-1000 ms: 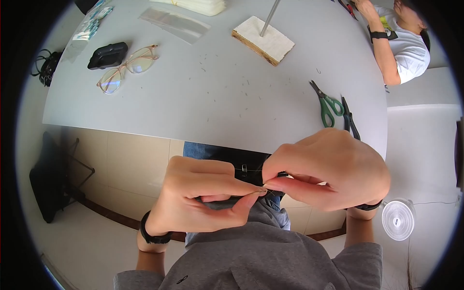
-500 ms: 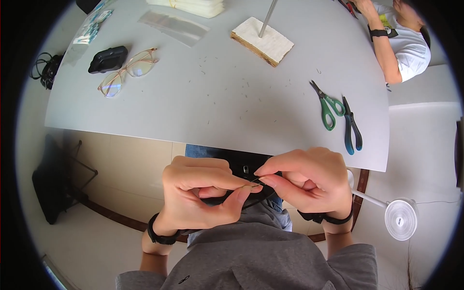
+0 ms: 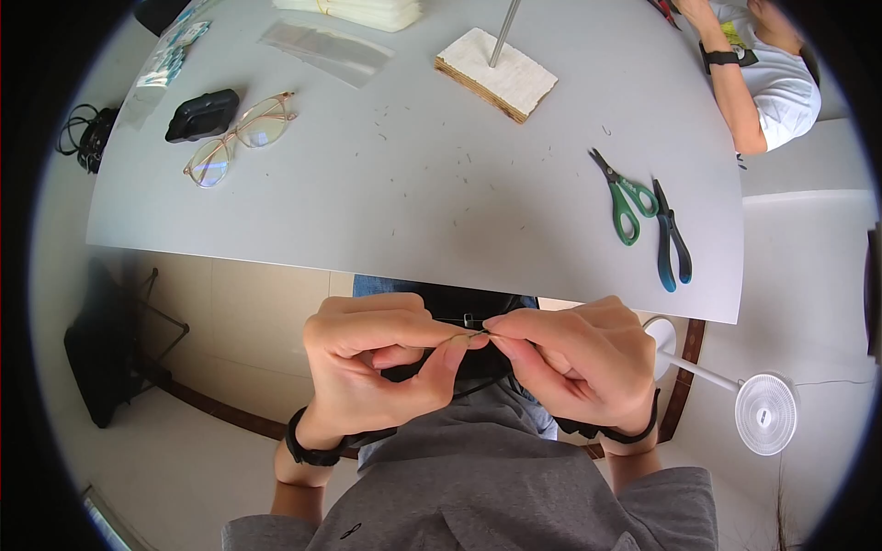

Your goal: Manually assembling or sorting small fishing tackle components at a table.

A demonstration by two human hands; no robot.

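Thumb and forefinger of my left hand (image 3: 381,363) are pinched together in front of my body, just off the table's near edge. My right hand (image 3: 579,363) pinches from the other side, its fingertips almost touching the left ones. A thin dark thread (image 3: 480,333) runs between both pinches; its ends are hidden by my fingers, and whether something small is tied in it I cannot make out. Right of the middle on the table lie green-handled scissors (image 3: 625,202), beside blue-handled pliers (image 3: 671,241).
Short dark clippings are scattered on the grey table (image 3: 322,202). Eyeglasses (image 3: 262,129) and a black tray (image 3: 202,115) lie left. A rod (image 3: 504,32) stands on a white-topped block (image 3: 496,72). Clear plastic sleeves (image 3: 326,50) lie behind. A co-worker's arm (image 3: 735,96) rests far right; a white fan (image 3: 767,413) stands below.
My right hand has shifted slightly left and turned, bringing its fingertips closer to the left ones. The left hand has barely moved and keeps its pinch.
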